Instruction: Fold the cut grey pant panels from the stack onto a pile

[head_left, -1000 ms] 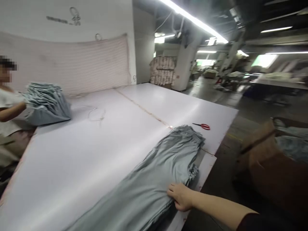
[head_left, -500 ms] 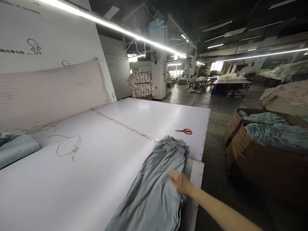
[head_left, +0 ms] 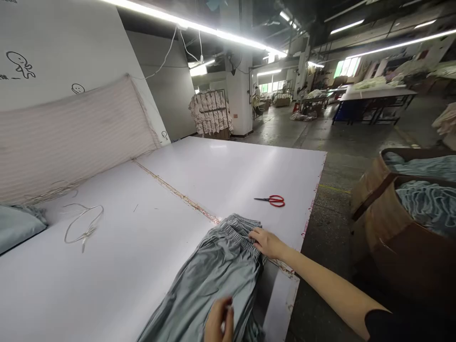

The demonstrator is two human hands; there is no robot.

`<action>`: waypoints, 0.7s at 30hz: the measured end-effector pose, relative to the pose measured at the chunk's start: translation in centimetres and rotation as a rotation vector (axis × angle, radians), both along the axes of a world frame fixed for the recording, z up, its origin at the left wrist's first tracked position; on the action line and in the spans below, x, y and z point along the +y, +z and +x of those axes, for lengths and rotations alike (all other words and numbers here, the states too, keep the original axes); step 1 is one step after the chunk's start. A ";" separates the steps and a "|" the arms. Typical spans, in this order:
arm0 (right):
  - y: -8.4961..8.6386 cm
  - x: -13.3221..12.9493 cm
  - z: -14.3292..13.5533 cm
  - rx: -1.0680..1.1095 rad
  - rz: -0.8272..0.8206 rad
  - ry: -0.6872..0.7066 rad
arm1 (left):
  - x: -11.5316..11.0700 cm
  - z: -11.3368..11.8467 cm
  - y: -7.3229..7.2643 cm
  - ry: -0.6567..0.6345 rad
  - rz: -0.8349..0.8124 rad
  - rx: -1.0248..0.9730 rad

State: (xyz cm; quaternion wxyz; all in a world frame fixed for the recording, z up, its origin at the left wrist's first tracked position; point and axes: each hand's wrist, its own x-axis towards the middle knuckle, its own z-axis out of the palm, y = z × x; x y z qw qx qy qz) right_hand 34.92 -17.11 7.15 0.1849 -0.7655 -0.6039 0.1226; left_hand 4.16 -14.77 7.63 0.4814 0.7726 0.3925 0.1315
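right hand [head_left: 266, 242] now at trousers [head_left: 217, 266] waistband; left hand [head_left: 219, 323] has appeared.

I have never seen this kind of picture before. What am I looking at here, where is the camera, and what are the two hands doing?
The camera sits on a person's head and looks forward and down, so you see that person's own bare arms. There is no machine.

The right hand rests on the gathered waistband of a stack of grey trousers. The left hand, at the bottom edge, pinches the cloth lower down.

The trousers lie near the edge of a big white table. Also on it are red scissors, a loop of pale cord, and more grey cloth at the far left. On the floor to the right stand brown bins filled with similar grey cloth.
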 end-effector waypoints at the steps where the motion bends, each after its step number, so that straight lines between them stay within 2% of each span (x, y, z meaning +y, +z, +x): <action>1: 0.1 0.2 0.3 0.044 0.022 0.053 | 0.2 3.6 -0.2 -0.023 0.011 -0.027; 4: 1.0 0.9 1.0 0.232 0.044 0.111 | 0.6 12.1 -0.1 -0.196 0.116 0.001; 6: 1.7 1.7 1.6 0.330 0.028 0.108 | 0.7 15.4 0.0 -0.233 0.152 0.141; 8: 2.2 2.5 2.3 0.393 0.002 0.116 | 0.7 16.9 0.0 -0.214 0.178 0.282; 13: 2.9 4.2 3.7 0.593 -0.094 0.090 | -0.3 16.3 -0.7 -0.102 0.215 0.432; 18: 3.4 5.5 4.2 0.800 -0.168 0.024 | -2.2 14.9 -1.2 0.061 0.229 0.309; 21: 4.1 6.0 3.6 0.919 -0.236 0.010 | -2.7 14.4 -1.0 0.219 0.199 0.310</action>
